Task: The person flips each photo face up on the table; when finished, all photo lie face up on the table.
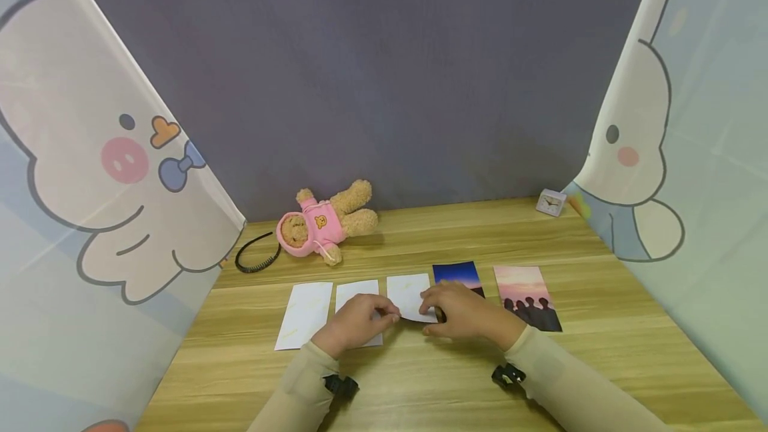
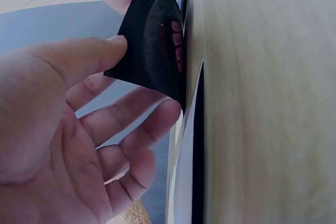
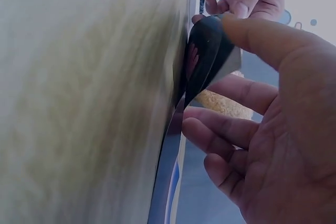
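A photo card (image 1: 408,293) lies white side up in the middle of the row, its near edge bent up off the table. My left hand (image 1: 358,322) pinches the near left corner, thumb on the dark printed underside, as the left wrist view shows. At the near right corner, my right hand (image 1: 467,312) pinches the card between thumb and fingers. Pinkish shapes show on the dark print (image 2: 163,40). To the left lie two more white-backed cards, the outer card (image 1: 305,315) and an inner card (image 1: 358,290) partly hidden by my left hand.
Right of the hands, a blue-purple sunset photo (image 1: 454,274) and a pink photo with silhouettes (image 1: 527,295) lie face up. A teddy bear in a pink hoodie (image 1: 324,222), a black headband (image 1: 258,265) and a small white clock (image 1: 551,203) sit farther back. A grey curtain (image 1: 384,85) stands behind.
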The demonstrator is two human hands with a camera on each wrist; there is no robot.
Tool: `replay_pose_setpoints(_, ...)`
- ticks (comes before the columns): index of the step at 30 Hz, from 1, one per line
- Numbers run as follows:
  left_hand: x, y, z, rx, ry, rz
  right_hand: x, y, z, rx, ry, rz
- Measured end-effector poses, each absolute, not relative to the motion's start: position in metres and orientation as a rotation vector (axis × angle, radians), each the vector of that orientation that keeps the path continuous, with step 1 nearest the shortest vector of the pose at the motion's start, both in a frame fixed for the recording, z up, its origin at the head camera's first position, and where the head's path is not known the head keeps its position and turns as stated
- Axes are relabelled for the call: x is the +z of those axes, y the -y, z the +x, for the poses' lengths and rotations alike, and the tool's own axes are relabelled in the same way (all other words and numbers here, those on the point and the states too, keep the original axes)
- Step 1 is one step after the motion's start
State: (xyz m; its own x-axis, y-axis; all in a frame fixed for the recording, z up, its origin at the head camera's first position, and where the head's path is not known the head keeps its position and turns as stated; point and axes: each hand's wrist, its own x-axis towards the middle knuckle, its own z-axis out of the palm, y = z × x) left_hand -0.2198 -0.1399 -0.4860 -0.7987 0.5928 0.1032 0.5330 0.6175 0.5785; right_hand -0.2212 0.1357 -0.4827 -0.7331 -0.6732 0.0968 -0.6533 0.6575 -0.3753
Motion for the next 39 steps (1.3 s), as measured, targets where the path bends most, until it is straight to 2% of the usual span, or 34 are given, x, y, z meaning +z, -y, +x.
replay_pose_setpoints(13,-0.485,0.139,-0.219,1.089,-2.769,0.962,-0.489,-0.141,-0.225,-0.853,-2.791,-1.209)
replay_pose_setpoints(39,-0.485,0.138,-0.22,1.319,-2.764,0.972,-0.488,-0.147,-0.227,-1.064,-2.807,-1.081)
